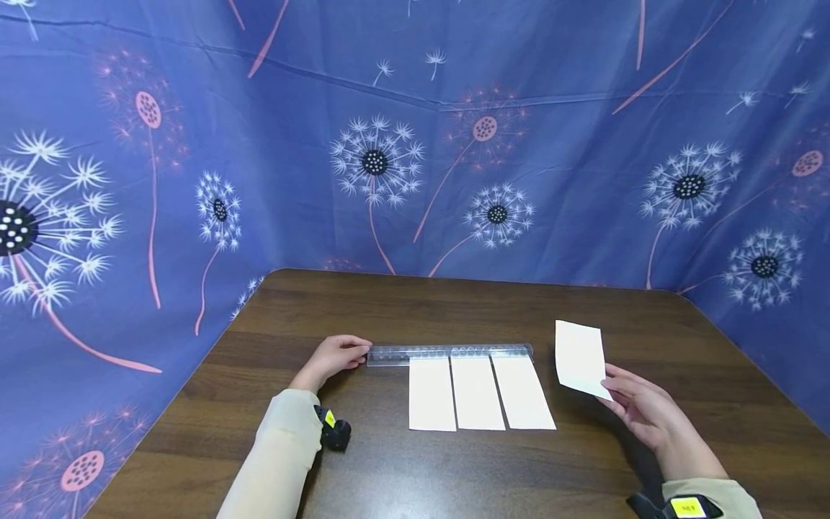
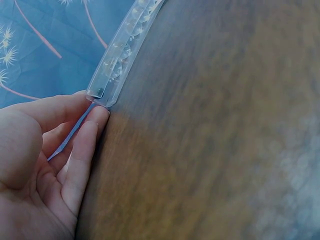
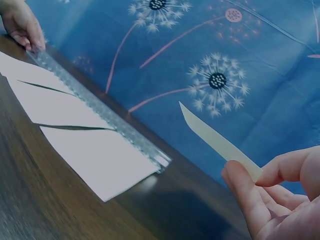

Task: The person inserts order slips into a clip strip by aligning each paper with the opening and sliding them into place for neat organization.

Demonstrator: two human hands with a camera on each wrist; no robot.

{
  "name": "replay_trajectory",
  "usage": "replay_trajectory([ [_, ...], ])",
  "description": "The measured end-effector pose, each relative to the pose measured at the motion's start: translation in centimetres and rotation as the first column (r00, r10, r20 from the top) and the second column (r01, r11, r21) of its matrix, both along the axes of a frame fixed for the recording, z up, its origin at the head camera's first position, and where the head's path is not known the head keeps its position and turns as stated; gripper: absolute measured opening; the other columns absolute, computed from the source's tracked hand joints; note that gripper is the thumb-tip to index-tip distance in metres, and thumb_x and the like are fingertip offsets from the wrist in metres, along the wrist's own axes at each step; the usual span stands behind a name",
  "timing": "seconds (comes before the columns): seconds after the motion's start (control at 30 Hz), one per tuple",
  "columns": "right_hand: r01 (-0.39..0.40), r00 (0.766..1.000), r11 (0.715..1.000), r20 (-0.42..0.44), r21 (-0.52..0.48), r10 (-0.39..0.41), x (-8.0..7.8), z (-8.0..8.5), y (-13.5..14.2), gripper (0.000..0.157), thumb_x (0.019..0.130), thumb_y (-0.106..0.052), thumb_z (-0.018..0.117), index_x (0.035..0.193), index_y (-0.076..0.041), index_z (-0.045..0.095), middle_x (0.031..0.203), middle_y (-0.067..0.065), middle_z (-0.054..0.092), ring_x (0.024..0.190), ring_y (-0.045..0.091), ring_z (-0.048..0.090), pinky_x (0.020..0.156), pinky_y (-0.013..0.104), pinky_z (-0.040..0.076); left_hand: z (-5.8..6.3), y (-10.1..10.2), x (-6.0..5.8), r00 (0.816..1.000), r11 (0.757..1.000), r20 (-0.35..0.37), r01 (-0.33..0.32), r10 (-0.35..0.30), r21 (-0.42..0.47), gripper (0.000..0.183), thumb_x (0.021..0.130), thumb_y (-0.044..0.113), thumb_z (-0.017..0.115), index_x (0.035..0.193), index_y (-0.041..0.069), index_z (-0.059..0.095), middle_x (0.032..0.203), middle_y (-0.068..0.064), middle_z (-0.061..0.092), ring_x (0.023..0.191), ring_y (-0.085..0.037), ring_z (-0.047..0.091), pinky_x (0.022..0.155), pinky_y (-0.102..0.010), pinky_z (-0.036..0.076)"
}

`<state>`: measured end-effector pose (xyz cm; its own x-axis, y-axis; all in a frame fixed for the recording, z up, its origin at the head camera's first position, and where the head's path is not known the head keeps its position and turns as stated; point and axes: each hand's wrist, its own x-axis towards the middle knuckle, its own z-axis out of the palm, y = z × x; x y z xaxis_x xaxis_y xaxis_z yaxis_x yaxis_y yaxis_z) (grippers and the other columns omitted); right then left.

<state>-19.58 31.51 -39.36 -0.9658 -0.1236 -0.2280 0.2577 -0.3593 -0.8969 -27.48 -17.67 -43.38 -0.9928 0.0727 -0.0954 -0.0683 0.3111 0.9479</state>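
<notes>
My left hand (image 1: 333, 358) pinches the left end of a long clear plastic strip (image 1: 389, 354) with a row of round bumps along it. The strip lies across the table, and the left wrist view shows thumb and fingers at its end. Three white paper cards (image 1: 478, 396) lie side by side, their top edges at the strip. To the right, my right hand (image 1: 648, 414) pinches the lower corner of another white paper card (image 1: 579, 357), held up above the table. In the right wrist view this held card (image 3: 215, 140) shows nearly edge-on between thumb and fingers.
The brown wooden table (image 1: 415, 468) has rounded far corners. A blue cloth (image 1: 292, 194) printed with dandelions hangs behind it and along both sides. Each wrist wears a small black camera (image 1: 335, 435).
</notes>
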Motion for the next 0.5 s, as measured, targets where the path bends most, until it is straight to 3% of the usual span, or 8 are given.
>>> replay_trajectory([
  [0.5, -0.005, 1.0, 1.0, 0.009, 0.009, 0.005, -0.5, 0.9, -2.8, 0.031, 0.093, 0.002, 0.05, 0.086, -0.02, 0.07, 0.091, -0.001, 0.066, 0.084, 0.011, 0.063, 0.078, 0.024, 0.051, 0.2, 0.0, 0.2, 1.0, 1.0, -0.004, -0.003, 0.003, -0.001, 0.022, 0.09, 0.011, 0.062, 0.106, -0.003, 0.067, 0.099, -0.011, 0.066, 0.081, -0.015, 0.062, 0.073, -0.028, 0.053],
])
